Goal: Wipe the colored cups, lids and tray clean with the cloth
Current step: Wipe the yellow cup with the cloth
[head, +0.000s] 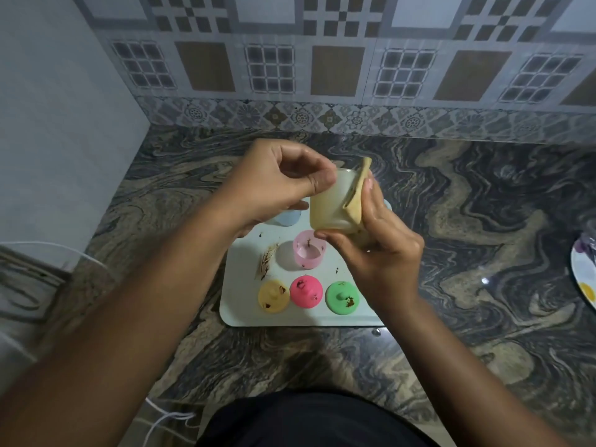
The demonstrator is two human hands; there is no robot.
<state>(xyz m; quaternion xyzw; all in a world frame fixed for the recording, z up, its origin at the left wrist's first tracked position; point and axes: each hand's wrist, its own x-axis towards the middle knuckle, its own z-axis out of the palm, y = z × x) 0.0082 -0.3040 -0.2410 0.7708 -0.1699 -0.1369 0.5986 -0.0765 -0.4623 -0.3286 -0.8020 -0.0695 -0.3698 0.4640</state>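
Above the white tray (245, 304) my left hand (274, 185) grips a pale yellow cup (330, 204) at its rim, tilted on its side. My right hand (377, 253) holds a beige cloth (356, 201) against the cup's right side, thumb under the cup's base. On the tray stand a pink cup (308, 250) with brown specks and a light blue cup (285, 217), partly hidden by my left hand. Along the tray's front edge lie a yellow lid (273, 296), a pink lid (306, 291) and a green lid (342, 296), each with brown stains. A brown smear (266, 261) marks the tray.
The tray lies on a dark marbled stone counter (467, 253) in a corner with tiled walls behind and to the left. A patterned plate (583, 272) shows at the right edge. White cords (167, 417) hang off the counter's front left.
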